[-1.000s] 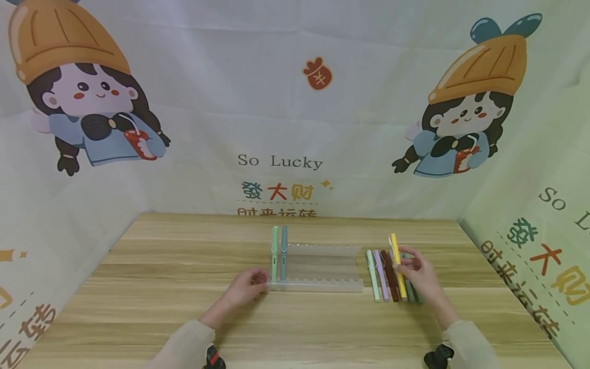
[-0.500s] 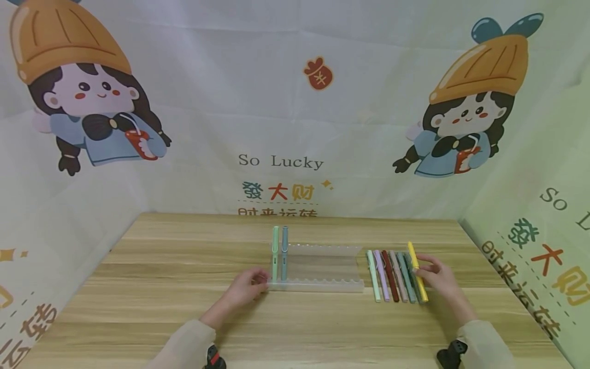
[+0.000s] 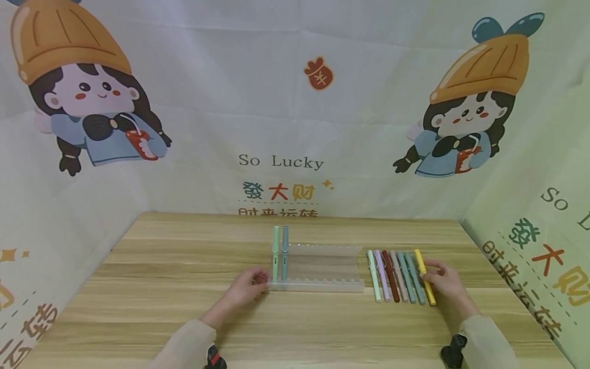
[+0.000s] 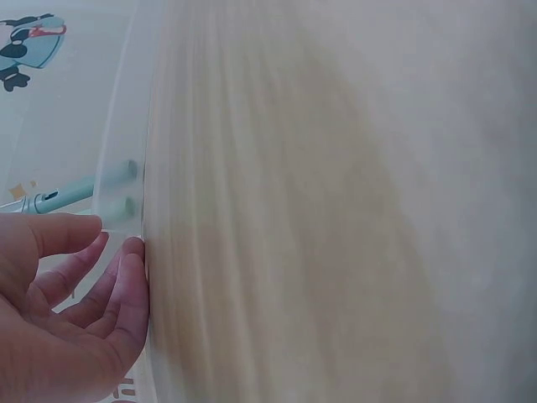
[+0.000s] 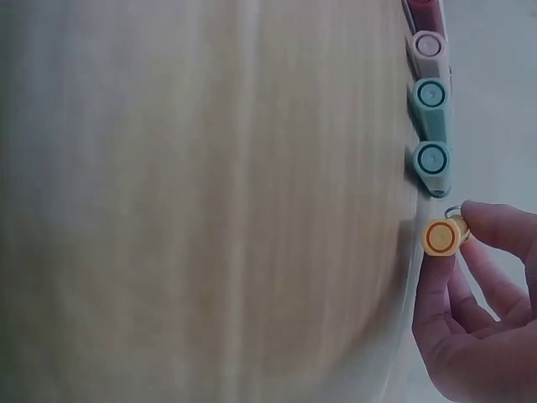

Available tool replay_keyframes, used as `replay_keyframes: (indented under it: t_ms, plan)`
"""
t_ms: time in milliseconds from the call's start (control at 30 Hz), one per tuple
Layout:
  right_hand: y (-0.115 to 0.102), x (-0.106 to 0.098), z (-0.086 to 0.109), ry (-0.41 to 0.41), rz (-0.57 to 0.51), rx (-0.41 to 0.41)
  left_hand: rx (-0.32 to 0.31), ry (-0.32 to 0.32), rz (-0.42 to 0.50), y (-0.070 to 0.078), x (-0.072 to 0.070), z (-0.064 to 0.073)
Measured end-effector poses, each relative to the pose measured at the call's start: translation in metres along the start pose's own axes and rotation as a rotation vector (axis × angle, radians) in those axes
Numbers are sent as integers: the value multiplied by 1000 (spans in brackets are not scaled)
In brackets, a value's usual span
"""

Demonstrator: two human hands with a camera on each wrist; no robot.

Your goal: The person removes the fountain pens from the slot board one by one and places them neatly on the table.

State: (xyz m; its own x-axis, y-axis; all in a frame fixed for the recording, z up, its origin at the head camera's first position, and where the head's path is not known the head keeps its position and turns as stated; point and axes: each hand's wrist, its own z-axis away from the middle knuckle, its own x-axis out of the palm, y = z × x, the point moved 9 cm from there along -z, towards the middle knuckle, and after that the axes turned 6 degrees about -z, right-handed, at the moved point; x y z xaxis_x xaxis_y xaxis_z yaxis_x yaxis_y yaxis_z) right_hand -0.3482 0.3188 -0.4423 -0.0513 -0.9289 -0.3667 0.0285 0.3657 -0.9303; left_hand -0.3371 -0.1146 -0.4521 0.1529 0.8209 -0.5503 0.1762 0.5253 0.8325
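My left hand holds the left end of a clear plastic pen rack, thumb and fingertips at its front corner in the left wrist view. Two capped pens stand side by side in the rack's leftmost slots: a light green pen and a blue-grey pen. On the right, my right hand pinches a yellow pen between thumb and fingers. The right wrist view shows that yellow pen end-on, apart from the nearest teal pen.
Left of the yellow pen lies a row of pens: mint, lilac, dark red, dusty pink and two teal ones. The wooden table ends at a printed cloth backdrop.
My right hand has carried the yellow pen rightward, from above the row to the row's right end, and lowered it. The left hand and rack have stayed put.
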Motion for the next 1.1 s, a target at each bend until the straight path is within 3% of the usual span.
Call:
replay_keyframes:
  t_ms: [400, 1100]
  plan:
    - [4, -1, -6, 8, 143, 47, -10, -4, -10, -1, 0, -1]
    - [5, -1, -7, 51, 190, 46, -6, -7, -17, 0, 0, 0]
